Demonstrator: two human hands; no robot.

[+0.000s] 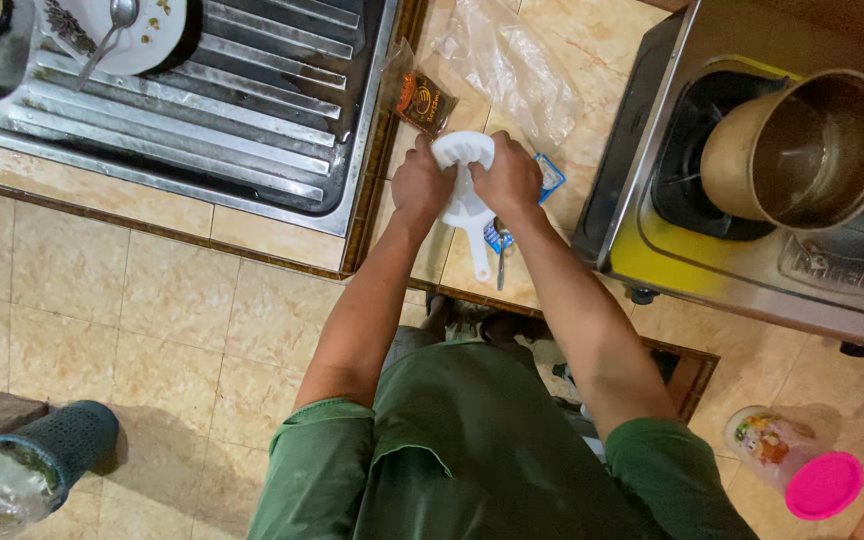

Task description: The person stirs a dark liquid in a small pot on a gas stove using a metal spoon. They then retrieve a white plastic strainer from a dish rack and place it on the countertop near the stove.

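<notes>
Strainer: small white plastic strainer with a round head and a flat handle (466, 190), sitting over the tan tiled countertop (592, 60) between the sink and the stove.
Which way it points: round head at the far end, handle running back toward the person, so the long axis goes pretty much straight away from the body.
Left hand (420, 185): curled around the left side of the round head, fingers closed on it.
Right hand (508, 178): same deal on the right side, closed on the rim.
Under it: a blue and white packet (550, 180) and a metal spoon (500, 255), both half hidden.
Nearby: dark brown sachet (424, 100) just past the left hand, crumpled clear plastic bag (512, 65) further back.
Edges: ribbed steel sink drainboard (242, 110) close on the left, steel gas stove (652, 240) with a brass-coloured metal pot (802, 150) close on the right, counter edge right below the handle.
Open room: narrow strip of counter, most free tile is toward the back.
</notes>
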